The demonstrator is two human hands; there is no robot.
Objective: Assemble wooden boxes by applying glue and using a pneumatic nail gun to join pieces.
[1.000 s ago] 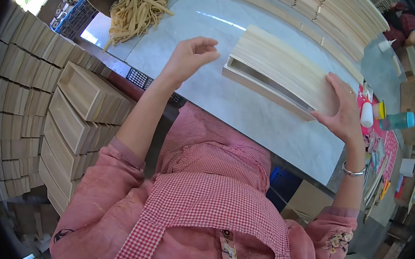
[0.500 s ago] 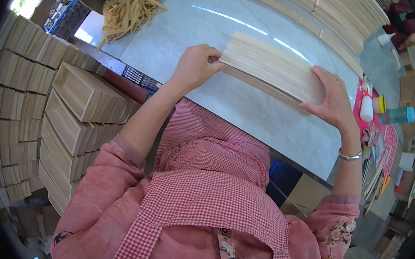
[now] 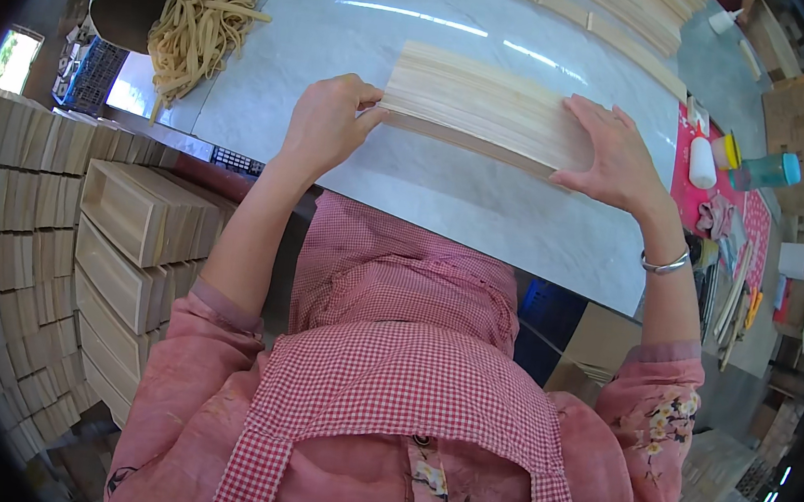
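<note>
Here's the long wooden box (image 3: 484,99), pale and straight-grained, its smooth top catching the light, a thin seam running along the near side. It sits mid-desk (image 3: 511,228), slightly aslant, between two hands. The left hand (image 3: 332,120) has its grip nearly closed, fingertips and thumb pinching the left end; the right hand (image 3: 616,157) spreads its grip wide, thumb and fingers spanning the right end. The desk is pale, marbled and glossy. Yellowish strips (image 3: 201,24) heap up at far left, a white bottle (image 3: 702,162) stands right, and wooden trays (image 3: 120,209) stack high at left.
</note>
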